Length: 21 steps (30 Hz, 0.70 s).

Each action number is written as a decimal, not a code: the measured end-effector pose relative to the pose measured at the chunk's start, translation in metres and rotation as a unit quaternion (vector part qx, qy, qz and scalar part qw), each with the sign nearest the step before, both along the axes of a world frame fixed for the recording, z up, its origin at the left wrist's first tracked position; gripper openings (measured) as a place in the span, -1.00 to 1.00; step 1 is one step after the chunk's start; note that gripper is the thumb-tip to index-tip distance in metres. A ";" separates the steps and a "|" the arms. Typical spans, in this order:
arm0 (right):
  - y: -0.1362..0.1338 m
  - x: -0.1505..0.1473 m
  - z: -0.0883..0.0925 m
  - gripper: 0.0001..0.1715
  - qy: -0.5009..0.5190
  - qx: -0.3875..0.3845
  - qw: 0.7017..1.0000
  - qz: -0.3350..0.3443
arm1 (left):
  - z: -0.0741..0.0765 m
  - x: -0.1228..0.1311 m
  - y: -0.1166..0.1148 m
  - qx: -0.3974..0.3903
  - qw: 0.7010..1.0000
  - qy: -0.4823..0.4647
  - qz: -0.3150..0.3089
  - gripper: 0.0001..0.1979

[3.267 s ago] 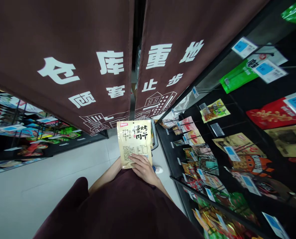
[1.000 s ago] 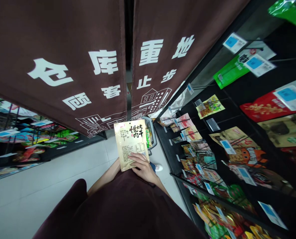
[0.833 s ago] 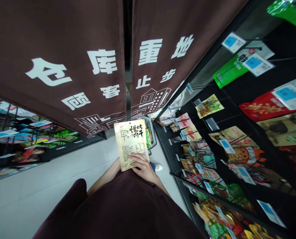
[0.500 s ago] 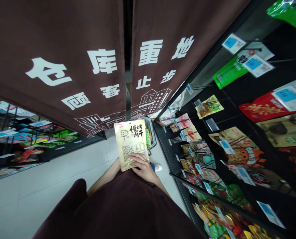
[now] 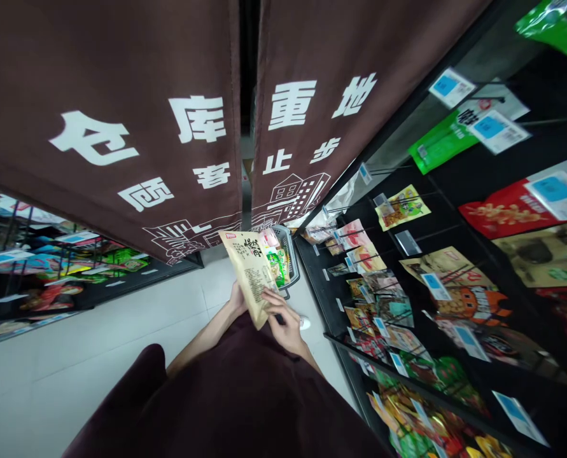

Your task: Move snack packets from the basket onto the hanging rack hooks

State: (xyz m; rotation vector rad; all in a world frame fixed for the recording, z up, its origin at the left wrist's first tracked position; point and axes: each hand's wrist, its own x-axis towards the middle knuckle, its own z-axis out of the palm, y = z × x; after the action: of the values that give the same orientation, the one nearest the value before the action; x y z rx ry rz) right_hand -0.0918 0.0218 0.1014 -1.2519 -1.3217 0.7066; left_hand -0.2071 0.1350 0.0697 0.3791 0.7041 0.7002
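A tan snack pouch [image 5: 248, 270] with dark printed characters is held in front of my body, turned at a slant with its lower end toward me. My right hand [image 5: 283, 318] grips its lower right edge, fingers bent over the printed face. From the left, my left hand [image 5: 238, 299] holds the pouch from behind; most of its fingers are hidden by the pouch. Just beyond the pouch a grey basket [image 5: 293, 257] stands on the floor, with several colourful snack packs [image 5: 278, 264] in it.
Dark brown curtains [image 5: 144, 76] with white characters hang ahead, parted by a narrow gap. Along my right runs a black rack [image 5: 436, 210] of hanging snack bags and price tags. Another stocked shelf [image 5: 73, 267] is at the left, above the pale tiled floor [image 5: 97, 343].
The pouch has turned from facing me squarely to a slant, its right side swinging away from the basket. More of the basket's packs now show. My right hand has shifted slightly downward and right.
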 end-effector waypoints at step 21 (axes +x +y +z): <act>-0.010 0.011 -0.040 -0.71 0.594 -0.228 0.755 -0.160 | 0.014 0.006 0.023 0.036 0.992 0.021 0.121 -0.59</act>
State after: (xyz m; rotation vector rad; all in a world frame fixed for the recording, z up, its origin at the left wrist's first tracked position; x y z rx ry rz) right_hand -0.0809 0.0119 0.0613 -0.9873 0.1402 1.2997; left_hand -0.2009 0.1584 0.0834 0.3777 0.7734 0.9517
